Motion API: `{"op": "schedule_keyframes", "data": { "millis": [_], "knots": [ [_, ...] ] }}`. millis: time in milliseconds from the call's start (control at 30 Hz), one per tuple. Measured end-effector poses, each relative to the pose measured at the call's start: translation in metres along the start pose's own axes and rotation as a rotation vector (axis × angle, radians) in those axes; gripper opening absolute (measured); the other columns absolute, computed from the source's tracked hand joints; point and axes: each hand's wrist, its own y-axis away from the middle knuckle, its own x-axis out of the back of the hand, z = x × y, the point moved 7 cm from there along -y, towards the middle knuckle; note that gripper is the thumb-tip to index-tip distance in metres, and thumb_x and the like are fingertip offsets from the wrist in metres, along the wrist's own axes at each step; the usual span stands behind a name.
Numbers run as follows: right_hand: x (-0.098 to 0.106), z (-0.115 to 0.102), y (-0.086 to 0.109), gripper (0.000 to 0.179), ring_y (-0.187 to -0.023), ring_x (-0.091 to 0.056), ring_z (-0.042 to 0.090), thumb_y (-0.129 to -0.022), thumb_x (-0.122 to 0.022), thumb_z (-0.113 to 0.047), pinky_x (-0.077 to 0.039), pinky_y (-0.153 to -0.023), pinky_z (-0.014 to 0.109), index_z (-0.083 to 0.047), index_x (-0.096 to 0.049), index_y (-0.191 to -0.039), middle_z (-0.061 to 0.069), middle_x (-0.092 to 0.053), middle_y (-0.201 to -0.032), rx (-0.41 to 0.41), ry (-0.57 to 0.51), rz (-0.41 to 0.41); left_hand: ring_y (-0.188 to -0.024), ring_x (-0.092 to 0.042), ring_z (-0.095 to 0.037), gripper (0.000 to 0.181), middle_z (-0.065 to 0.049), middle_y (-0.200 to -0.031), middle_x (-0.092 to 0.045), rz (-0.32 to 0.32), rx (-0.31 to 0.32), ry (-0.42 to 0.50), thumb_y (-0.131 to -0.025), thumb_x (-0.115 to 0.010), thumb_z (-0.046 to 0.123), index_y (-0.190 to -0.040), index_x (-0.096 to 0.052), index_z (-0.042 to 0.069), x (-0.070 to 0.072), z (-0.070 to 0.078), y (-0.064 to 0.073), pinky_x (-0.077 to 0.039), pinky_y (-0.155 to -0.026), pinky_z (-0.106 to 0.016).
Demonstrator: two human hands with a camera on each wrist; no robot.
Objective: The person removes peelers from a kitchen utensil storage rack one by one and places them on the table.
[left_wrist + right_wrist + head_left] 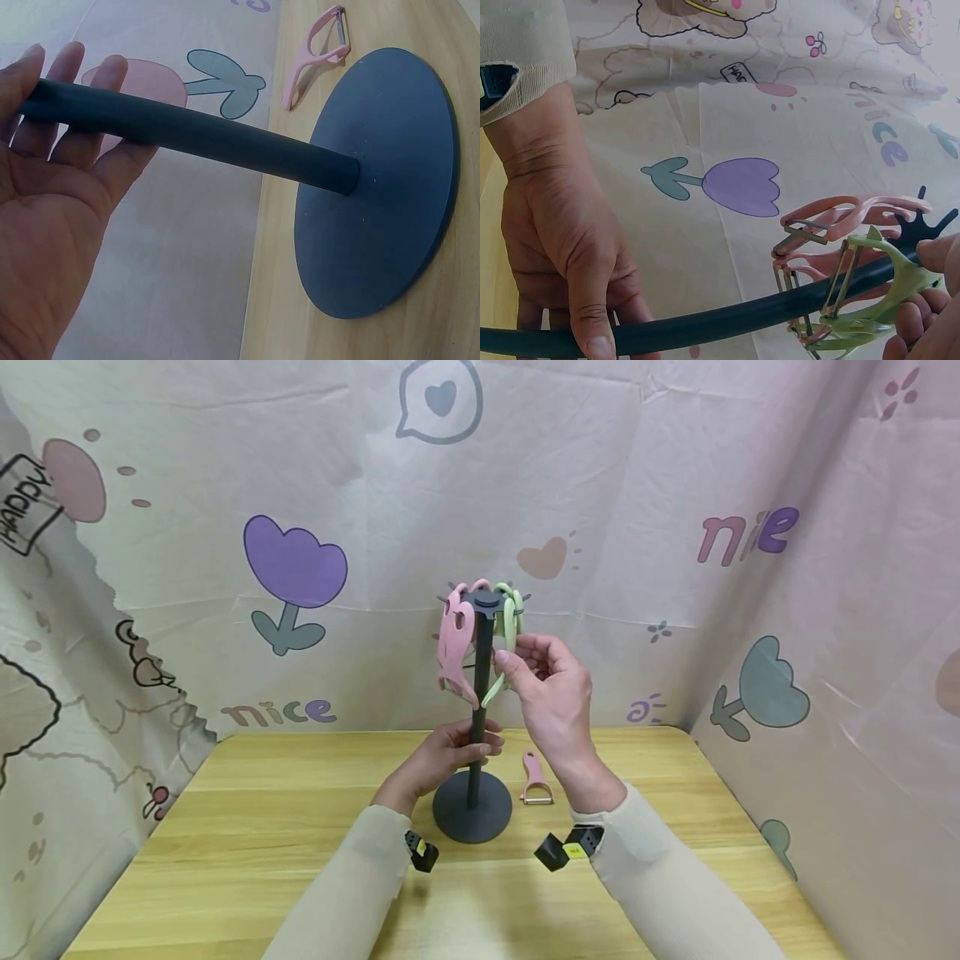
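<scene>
A dark stand has a round base (390, 225), an upright pole (480, 660) and a hooked top (487, 600). My left hand (450, 753) grips the pole's lower half, thumb on one side and fingers round the other. Pink peelers (456, 643) hang on the left of the top, and light green peelers (510, 622) on the right. My right hand (553, 689) is up beside the green ones. In the right wrist view its thumb and curled fingers (911, 322) pinch a green peeler (881, 304) near its handle end, with the blade end toward the base.
A single pink peeler (534, 781) lies on the wooden table (285, 835), just right of the stand's base. A printed cloth (420, 510) hangs behind the table and along its sides.
</scene>
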Motion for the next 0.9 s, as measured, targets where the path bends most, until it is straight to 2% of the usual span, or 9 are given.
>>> {"op": "schedule_keyframes", "data": {
  "millis": [433, 700, 900],
  "knots": [
    [0.006, -0.003, 0.003, 0.029, -0.091, -0.067, 0.018, -0.097, -0.079, -0.020, -0.058, -0.075, 0.022, -0.005, -0.071, -0.120, 0.008, -0.074, -0.108, 0.044, -0.042, 0.036, -0.124, -0.071, -0.027, 0.033, -0.012, -0.131, -0.074, 0.011, 0.004, -0.006, -0.105, -0.067, 0.016, -0.138, -0.066, 0.014, 0.000, -0.002, -0.001, -0.055, -0.109, -0.049],
    [0.008, -0.001, 0.002, 0.028, -0.095, -0.068, 0.020, -0.097, -0.078, -0.013, -0.060, -0.081, 0.023, -0.003, -0.071, -0.122, 0.011, -0.073, -0.109, 0.030, -0.123, 0.026, -0.124, -0.071, -0.027, 0.033, -0.015, -0.131, -0.073, 0.014, 0.001, 0.001, -0.105, -0.066, 0.015, -0.138, -0.066, 0.012, -0.001, 0.000, -0.001, -0.056, -0.107, -0.047],
    [0.011, 0.001, 0.003, 0.027, -0.094, -0.069, 0.018, -0.096, -0.077, -0.007, -0.060, -0.079, 0.022, 0.001, -0.071, -0.122, 0.012, -0.073, -0.108, -0.012, -0.180, 0.032, -0.123, -0.071, -0.027, 0.033, -0.013, -0.130, -0.074, 0.020, 0.002, 0.000, -0.105, -0.066, 0.015, -0.138, -0.065, 0.012, -0.001, 0.000, 0.000, -0.056, -0.107, -0.047]
  ]
}}
